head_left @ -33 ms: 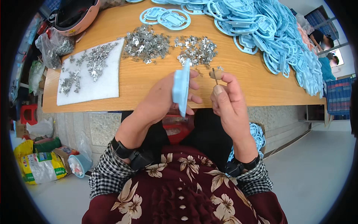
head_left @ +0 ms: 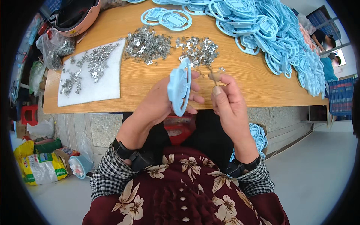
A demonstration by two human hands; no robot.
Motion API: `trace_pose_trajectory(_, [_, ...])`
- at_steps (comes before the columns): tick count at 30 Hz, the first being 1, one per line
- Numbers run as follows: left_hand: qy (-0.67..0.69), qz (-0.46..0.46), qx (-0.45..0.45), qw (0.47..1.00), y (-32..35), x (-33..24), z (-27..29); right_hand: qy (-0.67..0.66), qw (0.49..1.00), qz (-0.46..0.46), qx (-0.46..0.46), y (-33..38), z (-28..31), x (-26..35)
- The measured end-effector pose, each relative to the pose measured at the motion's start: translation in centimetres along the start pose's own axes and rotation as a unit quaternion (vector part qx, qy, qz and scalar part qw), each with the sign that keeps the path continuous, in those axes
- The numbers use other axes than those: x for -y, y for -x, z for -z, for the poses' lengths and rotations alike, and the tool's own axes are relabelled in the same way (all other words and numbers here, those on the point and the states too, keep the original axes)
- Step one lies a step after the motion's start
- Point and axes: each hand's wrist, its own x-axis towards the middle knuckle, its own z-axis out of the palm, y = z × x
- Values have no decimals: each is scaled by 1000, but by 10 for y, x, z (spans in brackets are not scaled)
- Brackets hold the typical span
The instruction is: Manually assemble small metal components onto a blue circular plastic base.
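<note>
My left hand (head_left: 159,95) is closed on a light blue plastic oval frame (head_left: 178,90), held nearly on edge above the table's near edge. Its fingers show behind and beside the frame. To the right, my right hand (head_left: 229,99) pinches a thin dark rod (head_left: 215,79) between thumb and index finger, apart from the frame. A tan wrap covers that index fingertip. What kind of tool the rod is, I cannot tell. Just beyond my hands lie a small pile of metal clips (head_left: 198,50) and a larger pile of metal pieces (head_left: 147,44).
Many blue frames (head_left: 262,28) are heaped at the far right of the wooden table (head_left: 150,82). A white foam sheet (head_left: 107,88) with small metal parts lies left, near a pink helmet (head_left: 84,22) and plastic bags (head_left: 48,50). People (head_left: 327,43) are at the far right.
The blue frame has turned in my left hand, so more of its face shows, and it has shifted slightly left. The rod in my right hand has tilted slightly left.
</note>
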Motion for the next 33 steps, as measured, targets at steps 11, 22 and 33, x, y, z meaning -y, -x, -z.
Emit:
trace_pose_trajectory(11, [-10, -103, 12, 995, -4, 10, 6, 166, 978, 128, 6, -8, -19, -5])
trace_pose_trajectory(22, [31, -78, -7, 996, -9, 13, -7, 181, 965, 182, 41, 3, -22, -1])
trace_pose_trajectory(33, [-191, -150, -56, 968, 24, -10, -1, -62, 995, -46, 67, 17, 20, 13])
